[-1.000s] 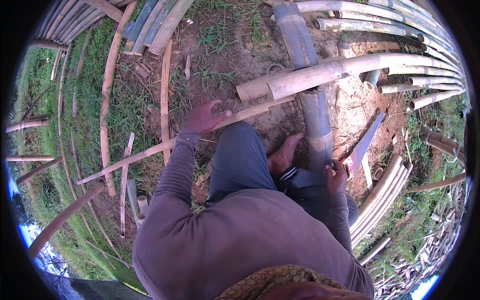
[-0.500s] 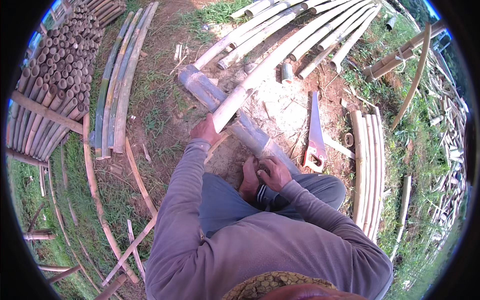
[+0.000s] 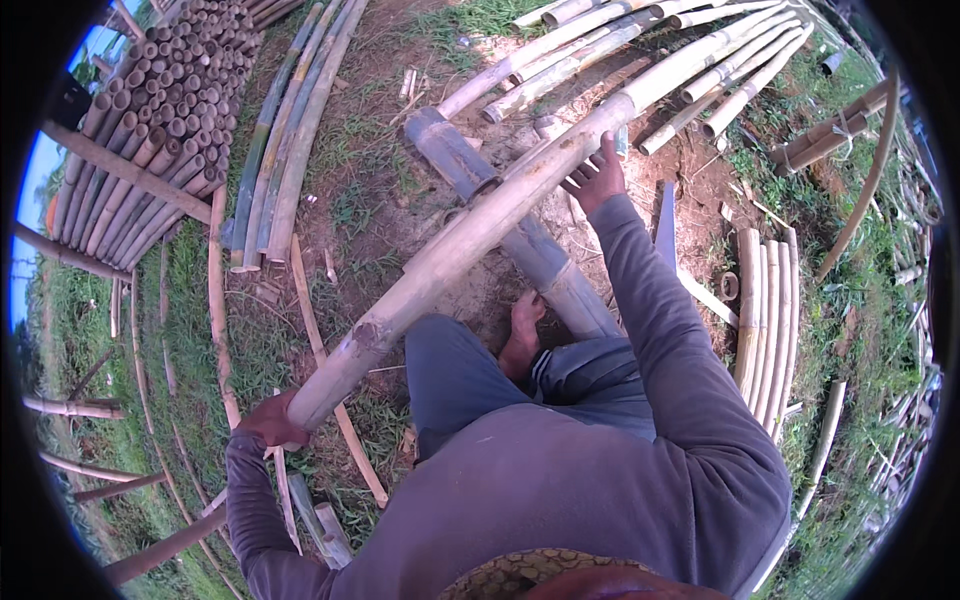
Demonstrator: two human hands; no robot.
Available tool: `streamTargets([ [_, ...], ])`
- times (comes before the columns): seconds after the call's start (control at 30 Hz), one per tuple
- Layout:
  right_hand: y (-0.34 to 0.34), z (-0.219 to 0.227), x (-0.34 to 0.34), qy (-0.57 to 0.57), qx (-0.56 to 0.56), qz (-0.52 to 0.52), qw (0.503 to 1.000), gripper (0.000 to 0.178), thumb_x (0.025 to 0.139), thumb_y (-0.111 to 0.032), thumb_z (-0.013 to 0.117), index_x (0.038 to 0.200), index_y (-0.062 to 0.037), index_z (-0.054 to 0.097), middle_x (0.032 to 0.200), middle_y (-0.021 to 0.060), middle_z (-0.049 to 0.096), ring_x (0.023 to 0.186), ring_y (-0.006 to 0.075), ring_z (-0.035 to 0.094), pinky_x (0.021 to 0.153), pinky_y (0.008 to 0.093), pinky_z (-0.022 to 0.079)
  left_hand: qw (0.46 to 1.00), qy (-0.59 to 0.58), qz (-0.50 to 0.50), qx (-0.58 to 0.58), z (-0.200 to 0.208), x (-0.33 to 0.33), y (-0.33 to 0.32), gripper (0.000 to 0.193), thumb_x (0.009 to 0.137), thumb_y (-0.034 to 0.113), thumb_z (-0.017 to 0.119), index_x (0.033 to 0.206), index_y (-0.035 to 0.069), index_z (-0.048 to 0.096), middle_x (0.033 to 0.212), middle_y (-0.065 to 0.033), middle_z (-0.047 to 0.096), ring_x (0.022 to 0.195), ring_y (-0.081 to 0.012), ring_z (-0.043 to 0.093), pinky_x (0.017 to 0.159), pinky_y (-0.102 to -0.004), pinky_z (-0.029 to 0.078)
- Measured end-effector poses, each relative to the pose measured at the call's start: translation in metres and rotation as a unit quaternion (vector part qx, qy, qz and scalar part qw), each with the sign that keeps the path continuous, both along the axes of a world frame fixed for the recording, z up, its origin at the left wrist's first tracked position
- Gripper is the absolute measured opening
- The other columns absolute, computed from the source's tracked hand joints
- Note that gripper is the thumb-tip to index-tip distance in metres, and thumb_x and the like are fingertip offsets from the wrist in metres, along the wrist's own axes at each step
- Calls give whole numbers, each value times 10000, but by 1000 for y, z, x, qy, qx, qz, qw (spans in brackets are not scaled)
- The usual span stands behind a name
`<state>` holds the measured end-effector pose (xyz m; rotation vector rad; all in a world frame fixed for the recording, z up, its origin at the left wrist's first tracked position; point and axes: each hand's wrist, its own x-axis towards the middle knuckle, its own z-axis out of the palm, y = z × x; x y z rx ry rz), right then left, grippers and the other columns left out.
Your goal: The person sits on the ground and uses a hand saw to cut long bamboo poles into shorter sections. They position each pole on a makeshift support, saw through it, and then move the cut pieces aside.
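Pole (image 3: 470,240) drawn nearer — left hand (image 3: 266,420) clasping, right hand (image 3: 603,180) touching — half-open.

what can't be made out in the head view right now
All in the head view:
- Saw: handle hidden behind the right sleeve.
- Dark bamboo log: near end hidden by the right trouser leg.
- Left hand: underside hidden by the long bamboo pole.
- Scrap heap, far right: cut off by the picture's round edge.
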<state>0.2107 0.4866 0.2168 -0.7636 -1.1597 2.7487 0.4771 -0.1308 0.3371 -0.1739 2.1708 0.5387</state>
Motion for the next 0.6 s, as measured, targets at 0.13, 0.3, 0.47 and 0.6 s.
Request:
streamTargets([
  [0.13,-94,-11,-11,76,-80,132,985,684,1073,-456,571,1581,-32,395,1529,214,521,1421,396,510,1230,548,378,919,250,46,-300,23,75,-59,815,597,207,902,1377,240,666,1332,-114,693,1349,-352,582,1223,-504,376],
  [0.3,-267,-9,66,-49,-60,330,941,697,1018,-430,703,1552,-71,436,1552,167,487,1443,343,487,1226,563,402,410,669,620,9,-136,92,-1,741,888,320,867,1425,38,440,1304,-120,527,1168,-256,551,971,-445,463],
  [0.47,-329,-8,161,173,195,625,736,643,1008,-446,730,1469,-42,535,1433,168,616,1368,370,564,1196,538,389,117,389,711,574,-195,-37,36,693,982,452,733,1509,101,451,1486,-182,549,1316,-424,559,1137,-655,415],
  [0.6,-226,24,111,551,681,244,416,647,870,-316,833,1404,-45,590,1432,194,607,1352,426,548,1173,566,395,125,407,757,496,-233,11,-80,602,1026,344,673,1520,91,442,1492,-198,561,1357,-455,567,1179,-687,396],
])
